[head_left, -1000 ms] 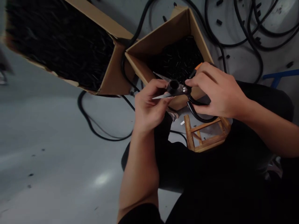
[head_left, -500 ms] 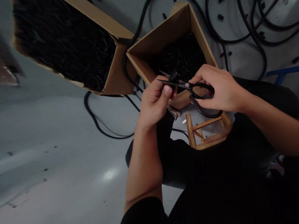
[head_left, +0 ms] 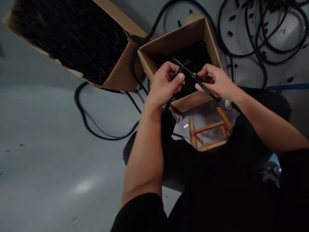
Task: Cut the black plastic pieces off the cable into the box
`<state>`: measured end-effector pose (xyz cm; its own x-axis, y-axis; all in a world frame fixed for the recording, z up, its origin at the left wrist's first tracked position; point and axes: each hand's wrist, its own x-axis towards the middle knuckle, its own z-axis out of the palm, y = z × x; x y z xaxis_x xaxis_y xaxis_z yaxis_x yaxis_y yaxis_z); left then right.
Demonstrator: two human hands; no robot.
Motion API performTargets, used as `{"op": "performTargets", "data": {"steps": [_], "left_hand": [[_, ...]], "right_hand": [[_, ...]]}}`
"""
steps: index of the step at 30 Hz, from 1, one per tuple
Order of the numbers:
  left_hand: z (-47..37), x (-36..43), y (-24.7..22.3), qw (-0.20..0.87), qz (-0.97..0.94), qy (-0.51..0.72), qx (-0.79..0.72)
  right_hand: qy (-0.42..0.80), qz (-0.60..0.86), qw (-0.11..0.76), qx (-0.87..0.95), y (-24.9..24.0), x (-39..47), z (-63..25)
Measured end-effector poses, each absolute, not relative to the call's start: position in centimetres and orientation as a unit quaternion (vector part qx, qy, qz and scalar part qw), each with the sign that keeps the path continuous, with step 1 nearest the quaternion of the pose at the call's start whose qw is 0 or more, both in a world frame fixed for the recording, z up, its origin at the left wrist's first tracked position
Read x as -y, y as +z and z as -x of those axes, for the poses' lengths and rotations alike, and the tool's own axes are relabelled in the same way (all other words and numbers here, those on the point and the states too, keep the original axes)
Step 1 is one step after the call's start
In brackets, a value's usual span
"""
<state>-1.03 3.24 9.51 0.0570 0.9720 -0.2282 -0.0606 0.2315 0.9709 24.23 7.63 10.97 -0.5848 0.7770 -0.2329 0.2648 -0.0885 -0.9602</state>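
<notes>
Over a cardboard box, my left hand (head_left: 166,82) is closed around a black cable (head_left: 169,102) that runs down below the palm. A black ribbed piece (head_left: 186,62) sticks up past my left fingers, partly hidden by the blades. My right hand (head_left: 217,82) grips black-handled scissors (head_left: 206,88) by the loops. The scissors' blades lie across the ribbed piece, pointing up and left. Seen nearly edge-on, the blades look close together, and I cannot tell whether they cut into anything.
Many short black pieces (head_left: 202,51) lie inside the small cardboard box (head_left: 172,33). A larger box (head_left: 120,75) at upper left is heaped with similar pieces. Black cable loops (head_left: 265,48) and scattered bits cover the floor at upper right. A wooden stool (head_left: 210,127) stands between my legs.
The scissors have turned in my right hand, from nearly level with loops spread to slanted and almost edge-on. My left hand stays closed on the cable. The view has shifted slightly.
</notes>
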Motion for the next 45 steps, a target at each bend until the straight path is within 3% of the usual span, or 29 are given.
{"op": "performTargets", "data": {"steps": [10,13,21,29,34,38,45], "left_hand": [[2.0,-4.7,4.2,0.455,-0.53,0.465,-0.544],[2.6,-5.2,3.1,0.474,-0.502,0.487,-0.535],[2.5,-4.7,4.0,0.55,-0.499,0.415,-0.526],[6.0,-6.9,2.2,0.546,-0.404,0.443,-0.585],[4.4,-6.6,1.1,0.5,-0.444,0.507,-0.543],[2.4,-7.0,0.5,0.471,-0.45,0.479,-0.589],[0.9,-6.2,3.9,0.447,-0.417,0.494,-0.618]], "right_hand": [[0.595,0.435,0.186,0.65,10.5,-8.1,-24.2],[0.605,0.441,0.191,0.635,10.7,-8.2,-24.2],[0.639,0.442,0.167,0.607,11.7,-8.4,-24.4],[0.634,0.467,0.185,0.588,10.7,-8.7,-25.1],[0.614,0.445,0.159,0.632,11.0,-8.5,-24.9],[0.61,0.437,0.144,0.645,11.4,-8.4,-24.5],[0.603,0.458,0.159,0.633,11.4,-8.1,-24.2]]}}
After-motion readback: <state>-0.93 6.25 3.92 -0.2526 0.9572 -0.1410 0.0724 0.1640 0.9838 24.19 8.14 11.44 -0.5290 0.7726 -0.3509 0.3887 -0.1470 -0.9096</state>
